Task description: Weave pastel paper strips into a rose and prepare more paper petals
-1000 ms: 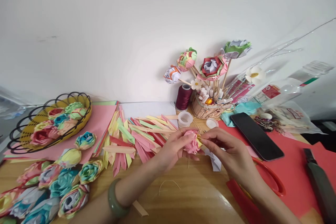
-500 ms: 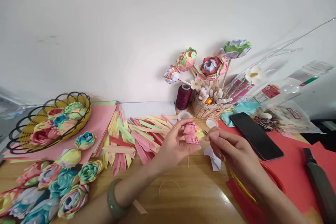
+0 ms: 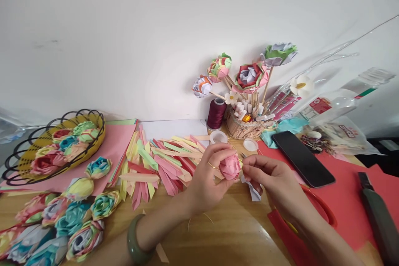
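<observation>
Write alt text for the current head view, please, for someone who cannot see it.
The left hand holds a pink paper flower over a table, the right hand pinched close beside it. Coloured paper strips lie behind, more paper flowers sit at left, some in a yellow basket, and a phone lies on red paper at right.

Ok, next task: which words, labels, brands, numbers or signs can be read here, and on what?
None can be read for certain.
Red-and-white label, seemingly on the clear bottle: too small and blurred.
Dark red label on the plastic bag: too blurred.
Phone: dark screen, no text seen.
</observation>
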`<move>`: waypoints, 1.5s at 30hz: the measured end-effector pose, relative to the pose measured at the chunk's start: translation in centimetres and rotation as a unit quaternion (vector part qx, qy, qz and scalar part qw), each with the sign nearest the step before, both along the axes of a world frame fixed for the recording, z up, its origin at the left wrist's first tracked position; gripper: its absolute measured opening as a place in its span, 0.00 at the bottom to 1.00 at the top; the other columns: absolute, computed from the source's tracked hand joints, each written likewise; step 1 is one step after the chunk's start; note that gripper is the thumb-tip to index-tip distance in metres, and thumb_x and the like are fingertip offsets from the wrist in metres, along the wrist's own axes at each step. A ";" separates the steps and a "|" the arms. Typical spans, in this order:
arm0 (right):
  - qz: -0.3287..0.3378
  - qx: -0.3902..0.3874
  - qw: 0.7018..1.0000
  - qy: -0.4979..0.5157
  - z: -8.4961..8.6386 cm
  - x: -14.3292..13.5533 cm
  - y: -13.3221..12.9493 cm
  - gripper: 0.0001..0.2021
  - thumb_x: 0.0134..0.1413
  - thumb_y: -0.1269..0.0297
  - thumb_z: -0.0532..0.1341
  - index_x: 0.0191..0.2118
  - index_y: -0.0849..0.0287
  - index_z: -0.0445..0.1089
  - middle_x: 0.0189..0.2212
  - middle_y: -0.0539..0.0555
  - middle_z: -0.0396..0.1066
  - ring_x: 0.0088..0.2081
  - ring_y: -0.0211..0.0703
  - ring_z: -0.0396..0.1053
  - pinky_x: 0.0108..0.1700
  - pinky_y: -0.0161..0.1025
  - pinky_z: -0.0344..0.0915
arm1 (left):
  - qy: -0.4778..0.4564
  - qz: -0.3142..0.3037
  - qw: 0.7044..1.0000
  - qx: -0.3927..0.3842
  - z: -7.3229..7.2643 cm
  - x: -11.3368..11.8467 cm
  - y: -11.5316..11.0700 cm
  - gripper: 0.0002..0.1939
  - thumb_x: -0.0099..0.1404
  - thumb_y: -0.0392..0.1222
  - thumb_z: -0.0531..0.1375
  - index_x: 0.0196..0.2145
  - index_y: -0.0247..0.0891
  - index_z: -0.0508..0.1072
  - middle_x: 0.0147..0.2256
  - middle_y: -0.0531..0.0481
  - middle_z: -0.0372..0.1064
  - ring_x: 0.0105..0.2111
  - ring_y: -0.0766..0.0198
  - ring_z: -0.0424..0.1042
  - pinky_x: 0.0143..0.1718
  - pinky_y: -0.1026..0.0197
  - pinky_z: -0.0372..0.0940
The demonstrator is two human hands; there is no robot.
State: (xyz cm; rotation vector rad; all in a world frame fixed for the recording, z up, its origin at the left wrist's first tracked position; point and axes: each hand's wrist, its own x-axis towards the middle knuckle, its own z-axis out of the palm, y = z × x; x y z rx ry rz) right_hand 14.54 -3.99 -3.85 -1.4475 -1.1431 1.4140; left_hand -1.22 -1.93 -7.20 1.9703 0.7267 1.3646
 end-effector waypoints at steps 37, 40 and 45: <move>-0.021 0.139 0.988 -0.071 0.1 -0.5 -0.5 0.13 0.53 0.56 0.56 0.25 0.58 0.66 0.19 0.48 0.64 0.22 0.35 0.61 0.25 0.32 0.58 | 0.005 0.089 0.993 0.074 -0.3 0.0 -0.1 0.26 0.56 0.32 0.60 0.51 0.43 0.59 0.47 0.43 0.60 0.47 0.57 0.63 0.44 0.54 0.65; -0.019 0.096 0.995 -0.010 0.1 -0.3 -0.3 0.12 0.52 0.56 0.59 0.26 0.59 0.67 0.19 0.48 0.63 0.21 0.33 0.59 0.24 0.31 0.57 | -0.007 0.080 0.996 0.033 -0.4 0.0 -0.2 0.27 0.55 0.34 0.62 0.51 0.43 0.59 0.48 0.43 0.58 0.48 0.57 0.62 0.43 0.55 0.65; 0.002 0.032 0.995 0.091 -0.3 -0.3 -0.2 0.11 0.48 0.57 0.62 0.27 0.60 0.68 0.22 0.48 0.64 0.19 0.31 0.57 0.19 0.30 0.54 | -0.013 0.068 0.997 0.024 -0.5 0.1 -0.3 0.26 0.56 0.34 0.61 0.51 0.43 0.59 0.48 0.43 0.58 0.48 0.57 0.62 0.42 0.55 0.65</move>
